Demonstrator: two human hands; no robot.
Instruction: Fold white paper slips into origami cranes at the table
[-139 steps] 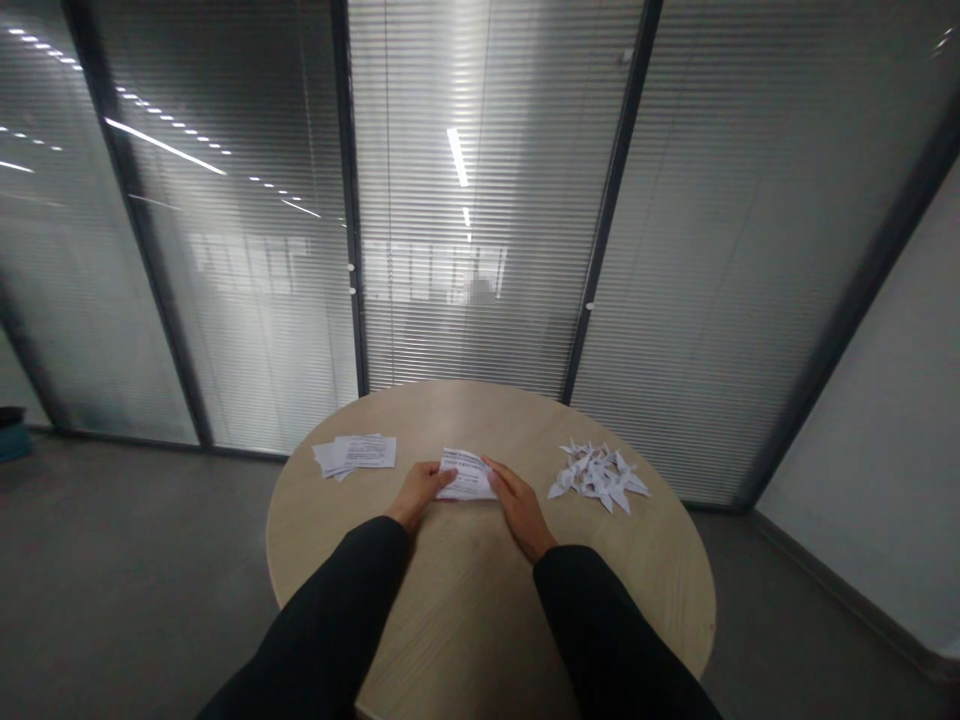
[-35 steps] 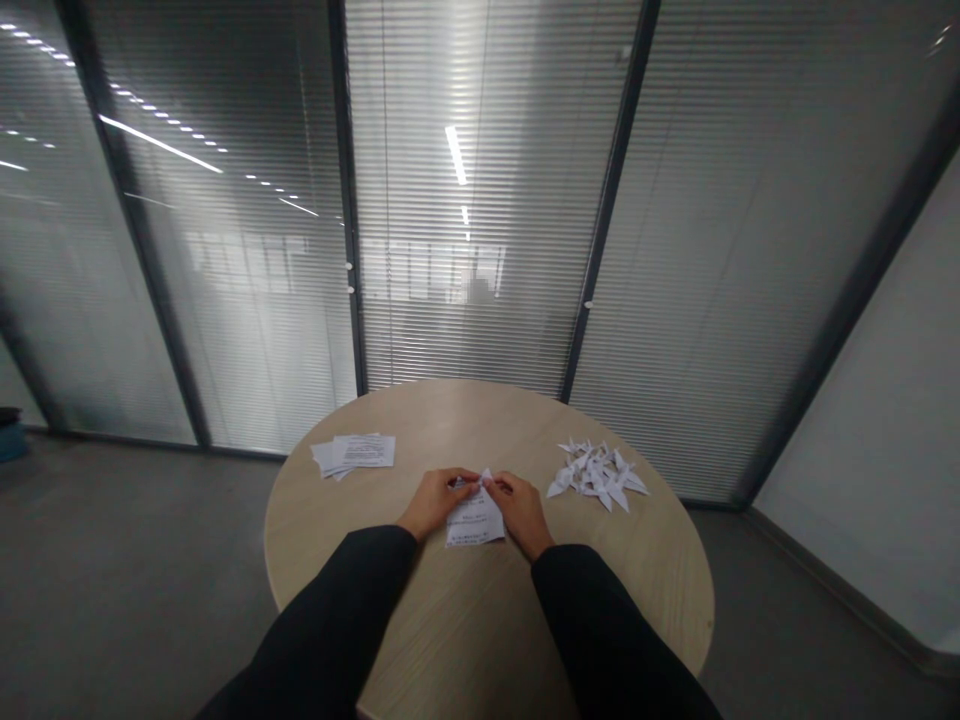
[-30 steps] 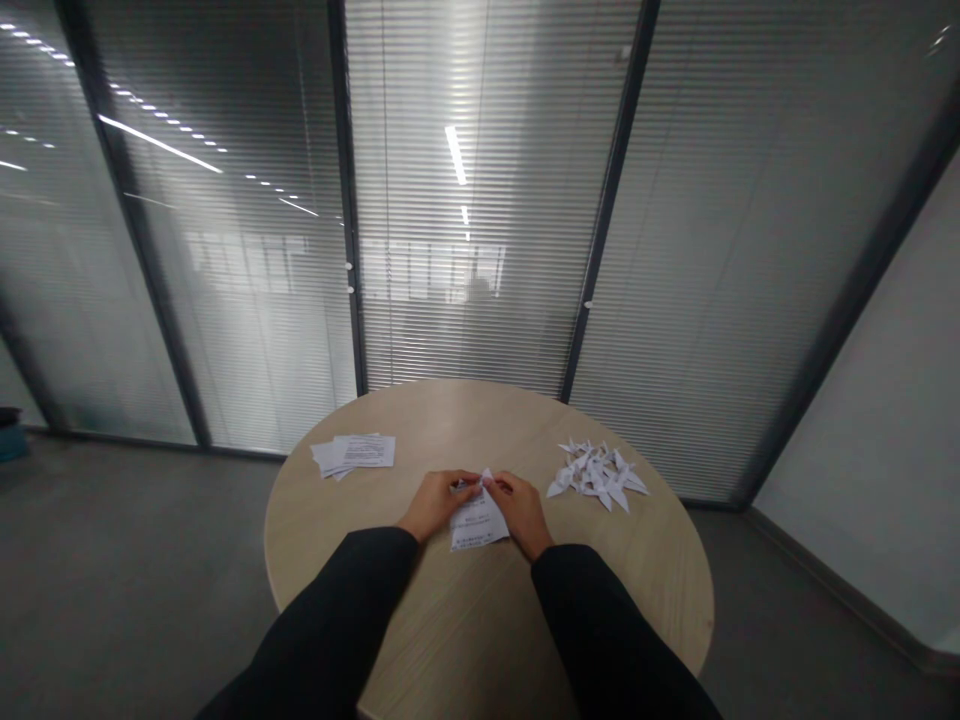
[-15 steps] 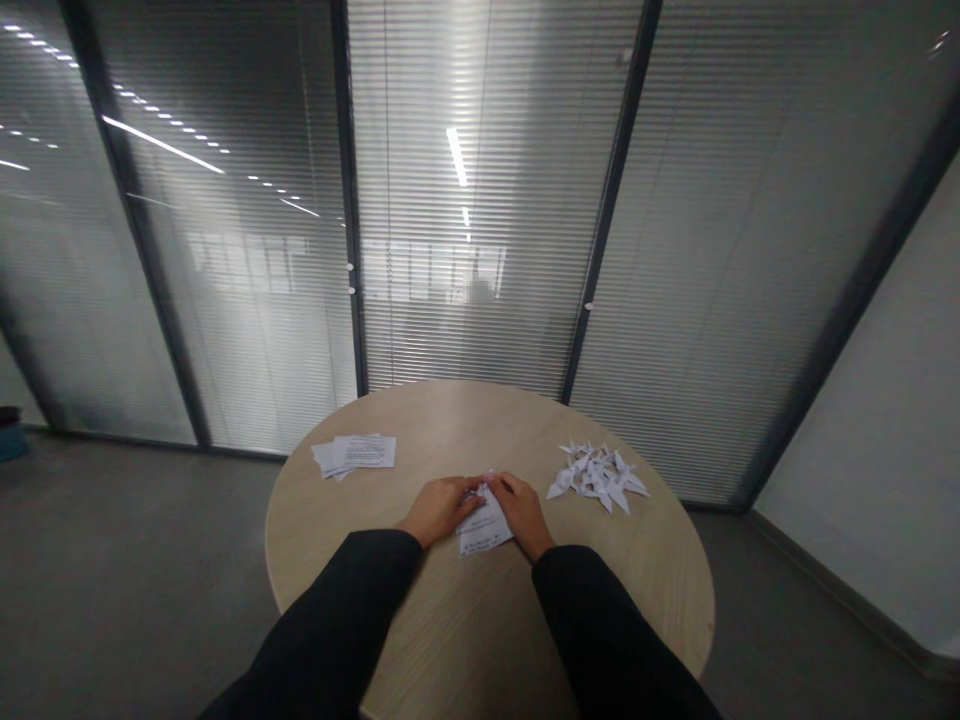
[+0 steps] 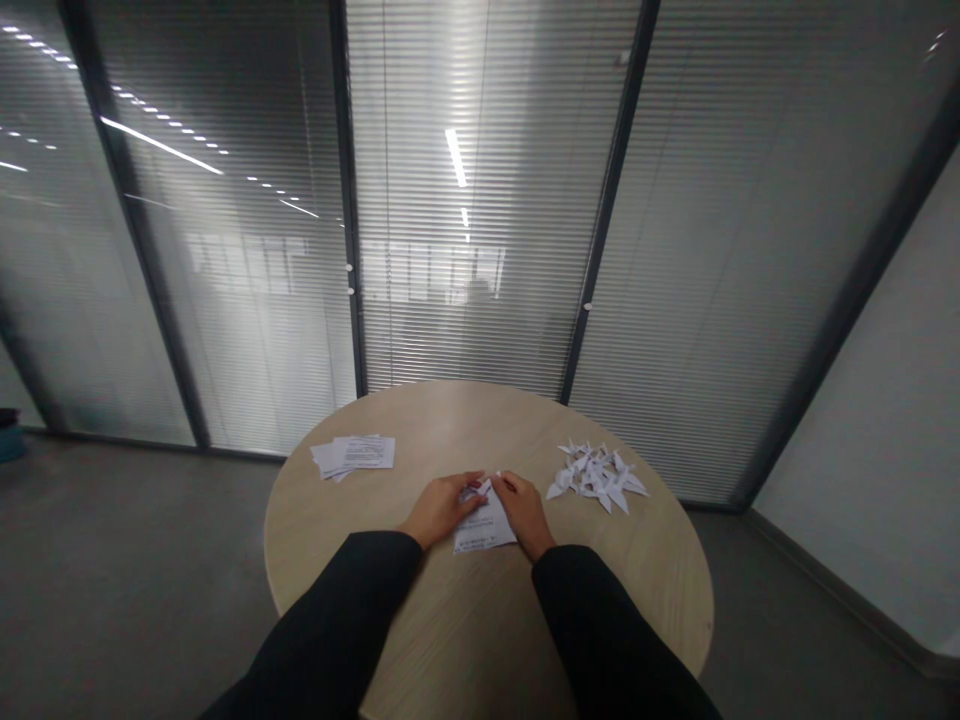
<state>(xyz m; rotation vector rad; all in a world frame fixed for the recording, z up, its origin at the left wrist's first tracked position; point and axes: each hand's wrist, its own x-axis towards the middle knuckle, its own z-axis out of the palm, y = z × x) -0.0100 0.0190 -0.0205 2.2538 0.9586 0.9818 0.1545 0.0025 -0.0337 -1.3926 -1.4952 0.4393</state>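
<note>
A folded sheet of printed white paper [image 5: 481,530] lies on the round wooden table [image 5: 450,420], its lower edge toward me and a small point rising at the top. My left hand [image 5: 442,508] grips its upper left part with the fingertips. My right hand [image 5: 523,502] holds the upper right part, and the two hands nearly meet at the point. A stack of printed paper slips [image 5: 352,455] lies beyond my left hand. Several white folded paper cranes [image 5: 596,478] lie heaped to the right of my right hand.
The pale wood table is round, with grey floor [image 5: 135,560] around it. Glass partitions with slatted blinds [image 5: 465,200] stand behind it, and a white wall [image 5: 870,420] is at the right. A blurred figure [image 5: 478,295] shows behind the glass.
The paper has gone from a wide flat fold to a narrower shape with a point at the top. Both hands have moved in to its upper edge, and the paper has slid slightly right.
</note>
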